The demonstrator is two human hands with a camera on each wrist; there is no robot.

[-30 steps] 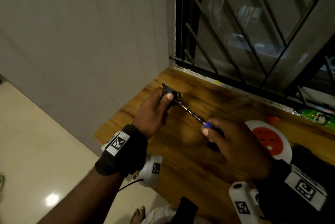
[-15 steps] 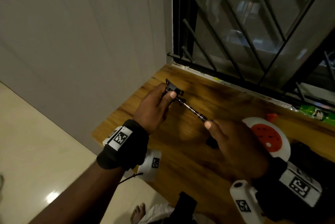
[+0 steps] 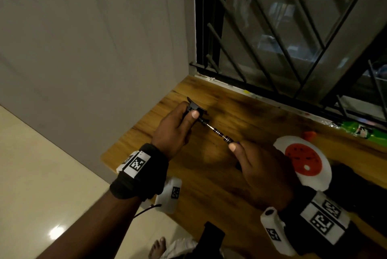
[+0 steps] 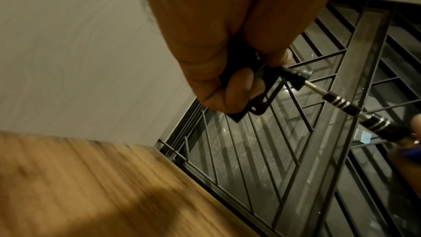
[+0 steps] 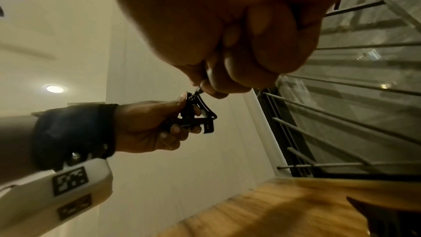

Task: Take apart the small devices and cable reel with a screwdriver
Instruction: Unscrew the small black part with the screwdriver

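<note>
While the left hand (image 3: 173, 131) pinches one small black device (image 3: 195, 109), the right hand (image 3: 261, 166) grips one screwdriver (image 3: 217, 133), tip on it. One cable reel (image 3: 303, 160) sits on the surface (image 3: 209, 185).

You are holding a small black bracket-like device (image 3: 195, 110) above the far left of the wooden sill while the slim black, silver-ringed screwdriver (image 3: 217, 133) is angling into its right side, and the white cable reel (image 3: 303, 162) with its red centre is lying flat to the right.
</note>
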